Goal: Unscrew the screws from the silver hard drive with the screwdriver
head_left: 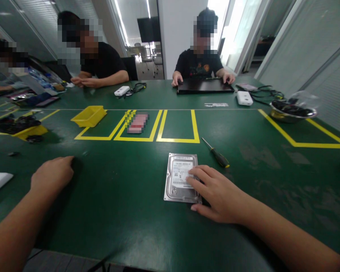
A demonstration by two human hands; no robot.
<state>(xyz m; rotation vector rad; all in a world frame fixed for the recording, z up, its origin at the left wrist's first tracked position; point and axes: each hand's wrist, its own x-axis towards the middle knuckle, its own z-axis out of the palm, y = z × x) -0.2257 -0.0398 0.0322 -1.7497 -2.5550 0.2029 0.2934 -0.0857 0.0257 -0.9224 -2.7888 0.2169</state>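
Note:
A silver hard drive (174,190) with a white label lies flat on the green table, in front of me and slightly right. Over its right side rests my right hand (215,192), fingers apart across the label and the thumb beside the near right corner. Just beyond the drive lies a screwdriver (219,156) with a dark green and yellow handle, tip pointing away to the left. My left hand (52,173) is on the table at the left, apart from the drive. Its fingers are curled under, hiding whatever they may hold.
Yellow tape (178,141) outlines areas on the table (124,211). One holds a blurred pink item (138,123); a yellow bin (89,116) stands nearby. A metal bowl (293,115) of dark parts is right, a loaded yellow bin (31,132) left. Across, a person's hands hold a black panel (205,86).

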